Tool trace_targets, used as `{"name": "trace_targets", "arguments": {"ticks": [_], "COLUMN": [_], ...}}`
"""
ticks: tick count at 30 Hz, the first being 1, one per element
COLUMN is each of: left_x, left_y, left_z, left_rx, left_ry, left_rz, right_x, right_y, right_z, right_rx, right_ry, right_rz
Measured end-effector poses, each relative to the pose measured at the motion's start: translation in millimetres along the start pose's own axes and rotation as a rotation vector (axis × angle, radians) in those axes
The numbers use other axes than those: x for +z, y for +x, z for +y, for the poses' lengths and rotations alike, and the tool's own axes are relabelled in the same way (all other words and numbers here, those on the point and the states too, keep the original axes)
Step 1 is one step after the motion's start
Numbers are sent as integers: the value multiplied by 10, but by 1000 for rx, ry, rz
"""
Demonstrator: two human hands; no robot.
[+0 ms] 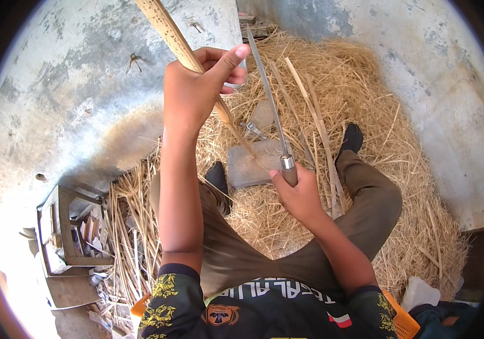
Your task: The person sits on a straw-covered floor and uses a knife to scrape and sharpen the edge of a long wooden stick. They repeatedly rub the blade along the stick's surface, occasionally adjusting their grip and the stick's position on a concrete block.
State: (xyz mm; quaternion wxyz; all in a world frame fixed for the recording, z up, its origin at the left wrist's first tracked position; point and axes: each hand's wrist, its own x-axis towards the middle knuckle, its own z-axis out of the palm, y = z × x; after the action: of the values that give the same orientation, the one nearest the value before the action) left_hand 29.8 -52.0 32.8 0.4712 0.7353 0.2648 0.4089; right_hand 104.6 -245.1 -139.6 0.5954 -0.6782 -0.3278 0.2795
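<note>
My left hand (199, 87) is raised in front of me, its fingers closed loosely round a long tan bamboo stick (171, 35) with dark speckles, the thumb sticking out. The stick slants from the top edge down past my hand and narrows toward a wooden block (241, 174) between my feet. In my right hand (300, 195), lower and to the right, is the wooden handle of a long, narrow knife (269, 90). Its blade points up and away from me, apart from the stick. A small metal item (254, 130) of unclear kind lies just beyond the block.
Straw shavings (361, 73) cover the floor around my legs. Several long bamboo strips (312, 104) lie on them to the right. At left stand a wooden frame (72, 226) with scraps and a heap of split strips (134, 231). Grey walls (440, 85) rise around.
</note>
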Motion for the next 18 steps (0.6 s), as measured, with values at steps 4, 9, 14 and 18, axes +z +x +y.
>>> {"name": "trace_targets", "arguments": {"ticks": [4, 9, 14, 18], "left_x": [-5, 15, 12, -36], "left_y": [1, 43, 104, 125], "left_z": [-99, -269, -337, -352], "left_rx": [174, 165, 227, 224], "left_ry": [-21, -458, -488, -468], "left_rz": [14, 38, 124, 133], "right_x": [-11, 141, 277, 235], "right_y": [-32, -104, -5, 92], "right_z": [-128, 14, 629, 705], "right_rx": [303, 346, 438, 369], "right_ry": [288, 348, -36, -392], "right_rz": [-146, -133, -112, -144]}}
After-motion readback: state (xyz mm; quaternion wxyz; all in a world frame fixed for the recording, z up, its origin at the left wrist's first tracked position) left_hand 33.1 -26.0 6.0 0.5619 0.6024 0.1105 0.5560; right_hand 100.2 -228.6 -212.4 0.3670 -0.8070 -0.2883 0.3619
